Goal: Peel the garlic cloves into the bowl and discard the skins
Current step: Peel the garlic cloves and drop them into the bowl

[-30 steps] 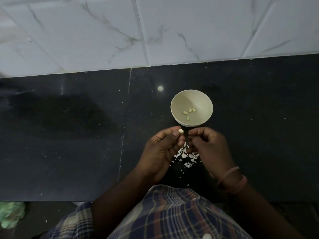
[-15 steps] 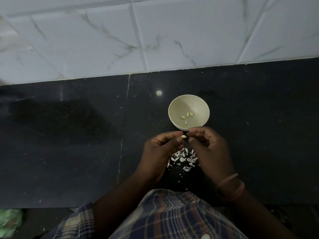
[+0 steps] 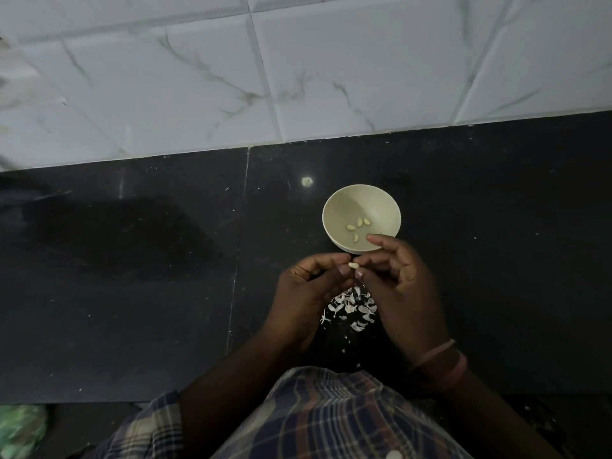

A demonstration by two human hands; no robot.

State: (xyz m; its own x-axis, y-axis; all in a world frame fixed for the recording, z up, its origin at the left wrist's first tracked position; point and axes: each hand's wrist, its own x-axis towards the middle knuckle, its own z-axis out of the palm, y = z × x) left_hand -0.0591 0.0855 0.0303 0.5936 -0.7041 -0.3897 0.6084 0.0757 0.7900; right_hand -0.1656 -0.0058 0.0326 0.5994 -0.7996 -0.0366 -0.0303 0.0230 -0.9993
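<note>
We've got 1 garlic clove [image 3: 353,265] pinched between both hands, just on the near side of the bowl [image 3: 334,207], above the dark desk [image 3: 132,293]. Left hand [image 3: 306,293] has its fingers curled narrow round the clove's left end; right hand [image 3: 397,286] nips the other end w/ thumb and 1 finger, its remaining fingers looser, 1 reaching over the bowl's near rim. So both hands hold the clove, neither is spread wide.

The bowl sits roughly mid-desk, closer to the back edge where the tiled wall [image 3: 331,77] starts, w/ 4 peeled cloves [image 3: 359,222] lying in its bottom. The skins [image 3: 349,308] lie in a loose heap on the desk between the wrists, on the side toward the front edge.

Handling, as we judge it: the clove is tiny, very light, firm but easy to bruise w/ a nail. Once bare it's prob. a bit slick, so it could pop out of a tip pinch. Best hold is across its fat middle w/ 1 hand while the other picks at the pointed end, where skin usually lifts. The skin is papery, weightless, tears in flakes and tends to cling to fingers. We can't tell how much skin is left on this 1; it looks pale and mostly bare.
</note>
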